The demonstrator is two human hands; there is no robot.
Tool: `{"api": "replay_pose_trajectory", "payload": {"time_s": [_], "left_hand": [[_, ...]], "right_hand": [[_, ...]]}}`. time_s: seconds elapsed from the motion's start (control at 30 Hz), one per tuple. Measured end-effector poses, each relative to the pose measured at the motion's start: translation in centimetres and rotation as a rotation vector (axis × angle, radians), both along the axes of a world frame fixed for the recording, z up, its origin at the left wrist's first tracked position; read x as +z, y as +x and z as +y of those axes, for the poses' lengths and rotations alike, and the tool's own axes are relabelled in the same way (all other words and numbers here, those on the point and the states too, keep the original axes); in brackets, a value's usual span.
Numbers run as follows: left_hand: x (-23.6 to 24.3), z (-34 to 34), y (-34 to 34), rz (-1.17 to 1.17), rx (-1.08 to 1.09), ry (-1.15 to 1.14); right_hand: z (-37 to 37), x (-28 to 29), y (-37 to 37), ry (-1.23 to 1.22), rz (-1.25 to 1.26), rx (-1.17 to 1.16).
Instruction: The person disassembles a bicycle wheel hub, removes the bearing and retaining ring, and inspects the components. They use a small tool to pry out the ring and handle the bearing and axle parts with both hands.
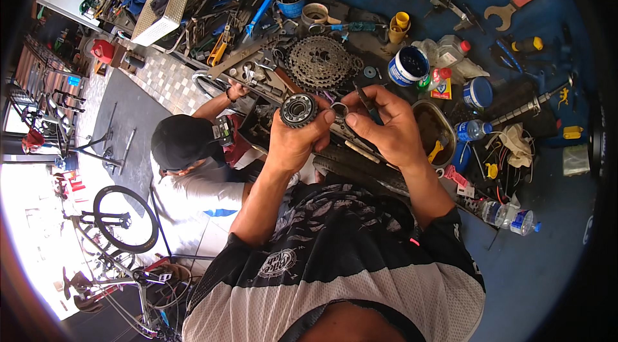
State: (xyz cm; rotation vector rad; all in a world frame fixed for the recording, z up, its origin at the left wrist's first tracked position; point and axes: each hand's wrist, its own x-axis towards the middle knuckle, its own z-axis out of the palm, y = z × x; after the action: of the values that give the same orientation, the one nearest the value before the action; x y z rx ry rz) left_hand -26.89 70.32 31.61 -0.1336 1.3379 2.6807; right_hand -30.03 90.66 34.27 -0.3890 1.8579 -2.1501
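Observation:
My left hand (295, 142) is closed round a round black toothed metal part (297, 110) with a ringed centre, held face up. My right hand (386, 129) is closed, with a small metal ring (340, 110) at its thumb and fingertips and a slim dark tool (365, 99) along its index finger. The ring is just right of the black part; whether they touch I cannot tell. Beyond both hands, a large bicycle cassette (322, 62) lies on the cluttered bench. Beside my right hand is a metal tray (450, 129) with a yellow brush (440, 147) in it.
A co-worker in a dark cap (183, 139) crouches at my left, one hand (237, 90) at the bench edge. Bicycles (125, 218) stand on the left. Tubs (407, 65), bottles (472, 130) and tools crowd the bench; a wrench (508, 10) hangs on the blue board.

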Motion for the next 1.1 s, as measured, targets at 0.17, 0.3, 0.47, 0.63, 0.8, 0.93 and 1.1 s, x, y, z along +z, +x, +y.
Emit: {"api": "replay_pose_trajectory", "payload": {"time_s": [0.17, 0.3, 0.47, 0.63, 0.8, 0.93, 1.1], "left_hand": [[0.0, 0.4, -0.2, -0.004, 0.050, -0.115], [0.1, 0.3, -0.2, 0.012, 0.037, -0.174], [-0.3, -0.5, 0.2, 0.041, -0.026, 0.029], [-0.1, -0.5, 0.3, 0.051, -0.057, 0.095], [0.2, -0.5, 0.4, 0.013, -0.052, 0.038], [0.2, -0.6, 0.3, 0.000, -0.038, 0.024], [0.6, -0.6, 0.3, -0.037, -0.005, -0.003]], "right_hand": [[-0.5, -0.2, 0.2, 0.213, 0.265, -0.136], [-0.1, -0.7, -0.2, 0.518, 0.938, -0.353], [0.4, -0.8, 0.1, 0.667, 1.461, -0.480], [0.6, -1.0, 0.0, 0.704, 1.519, -0.456], [0.6, -1.2, -0.1, 0.686, 1.543, -0.408], [0.7, -0.7, 0.1, 0.667, 1.393, -0.335], [0.7, -0.6, -0.3, 0.489, 1.004, -0.312]]}}
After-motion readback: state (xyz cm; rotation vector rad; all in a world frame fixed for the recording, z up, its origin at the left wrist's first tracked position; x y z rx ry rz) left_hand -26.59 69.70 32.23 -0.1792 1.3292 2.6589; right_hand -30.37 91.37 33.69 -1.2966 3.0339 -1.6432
